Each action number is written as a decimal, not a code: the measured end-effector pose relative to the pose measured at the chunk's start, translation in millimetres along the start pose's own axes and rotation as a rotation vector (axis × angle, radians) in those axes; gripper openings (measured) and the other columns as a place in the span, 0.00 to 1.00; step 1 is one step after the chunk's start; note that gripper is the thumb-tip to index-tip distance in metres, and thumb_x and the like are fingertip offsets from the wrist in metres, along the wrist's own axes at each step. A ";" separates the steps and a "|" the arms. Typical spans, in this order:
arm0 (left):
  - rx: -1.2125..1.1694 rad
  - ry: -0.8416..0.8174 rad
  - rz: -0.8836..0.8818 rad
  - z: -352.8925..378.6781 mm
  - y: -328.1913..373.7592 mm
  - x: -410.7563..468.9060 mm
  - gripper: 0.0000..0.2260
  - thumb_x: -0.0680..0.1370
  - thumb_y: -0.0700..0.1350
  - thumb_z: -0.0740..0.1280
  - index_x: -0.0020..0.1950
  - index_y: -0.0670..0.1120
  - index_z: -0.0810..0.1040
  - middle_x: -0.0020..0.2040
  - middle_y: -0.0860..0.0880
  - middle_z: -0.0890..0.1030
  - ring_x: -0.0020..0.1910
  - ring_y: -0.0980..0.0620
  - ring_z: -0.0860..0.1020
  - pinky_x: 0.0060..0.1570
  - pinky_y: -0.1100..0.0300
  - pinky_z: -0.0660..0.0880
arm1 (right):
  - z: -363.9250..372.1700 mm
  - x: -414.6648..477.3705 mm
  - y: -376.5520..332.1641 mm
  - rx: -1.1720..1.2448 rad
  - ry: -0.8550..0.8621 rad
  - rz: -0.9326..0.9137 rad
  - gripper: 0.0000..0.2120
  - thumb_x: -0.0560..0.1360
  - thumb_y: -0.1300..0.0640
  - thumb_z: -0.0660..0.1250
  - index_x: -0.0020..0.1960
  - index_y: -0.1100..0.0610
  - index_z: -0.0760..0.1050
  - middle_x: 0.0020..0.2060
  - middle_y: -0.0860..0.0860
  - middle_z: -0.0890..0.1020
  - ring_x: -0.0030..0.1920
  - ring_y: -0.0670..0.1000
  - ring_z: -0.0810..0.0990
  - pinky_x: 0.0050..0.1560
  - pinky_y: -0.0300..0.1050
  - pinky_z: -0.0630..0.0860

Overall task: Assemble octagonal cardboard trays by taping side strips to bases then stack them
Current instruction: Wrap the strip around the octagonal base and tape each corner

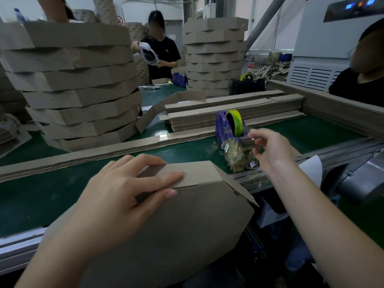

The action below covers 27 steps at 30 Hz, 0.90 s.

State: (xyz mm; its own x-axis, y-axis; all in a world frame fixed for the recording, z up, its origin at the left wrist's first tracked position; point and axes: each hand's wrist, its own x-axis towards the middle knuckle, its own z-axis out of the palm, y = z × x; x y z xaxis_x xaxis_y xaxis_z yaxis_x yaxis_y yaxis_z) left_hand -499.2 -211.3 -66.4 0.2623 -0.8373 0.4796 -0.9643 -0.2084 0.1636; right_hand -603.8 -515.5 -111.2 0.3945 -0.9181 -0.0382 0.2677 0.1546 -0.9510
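head view, left hand (122, 192) flat on tray (187, 225), right hand (272, 150) pinching tape (250, 140)

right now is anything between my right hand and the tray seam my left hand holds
Nothing visible stands between the right hand, pinching tape at the dispenser, and the tray under the left hand.

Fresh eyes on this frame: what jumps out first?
The tall stack of trays fills the left, a second stack farther back. Near the camera, the left hand presses flat on the tray being built while the right hand pinches tape at the purple dispenser.
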 end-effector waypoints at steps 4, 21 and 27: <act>0.001 -0.001 0.006 0.0 0.7 0.4 0.17 0.76 0.62 0.57 0.60 0.63 0.80 0.57 0.57 0.79 0.52 0.50 0.78 0.47 0.47 0.76 | -16.0 -4.6 24.1 -0.347 0.048 -0.224 0.10 0.70 0.62 0.72 0.32 0.62 0.76 0.44 0.52 0.73 0.43 0.49 0.74 0.49 0.42 0.69; -0.023 0.040 -0.002 -0.2 -2.5 3.6 0.16 0.76 0.61 0.58 0.53 0.57 0.82 0.55 0.58 0.79 0.54 0.52 0.78 0.48 0.47 0.76 | 41.2 -177.7 7.4 -0.048 -0.414 -0.498 0.07 0.71 0.52 0.72 0.37 0.54 0.82 0.22 0.40 0.74 0.24 0.40 0.71 0.28 0.28 0.65; -0.003 -0.003 0.016 -3.1 -3.2 -0.5 0.18 0.77 0.59 0.57 0.57 0.55 0.82 0.57 0.56 0.79 0.55 0.51 0.78 0.49 0.46 0.75 | 58.7 -186.6 27.5 0.073 -0.345 -0.044 0.14 0.63 0.46 0.71 0.36 0.58 0.83 0.18 0.50 0.66 0.18 0.45 0.62 0.20 0.35 0.58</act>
State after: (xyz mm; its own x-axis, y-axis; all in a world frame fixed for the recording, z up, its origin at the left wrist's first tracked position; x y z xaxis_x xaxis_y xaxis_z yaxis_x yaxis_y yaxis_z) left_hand -496.1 -208.7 -64.5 0.2471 -0.8421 0.4793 -0.9681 -0.1940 0.1583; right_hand -618.4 -318.5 -112.3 0.6517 -0.7489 0.1202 0.3484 0.1548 -0.9245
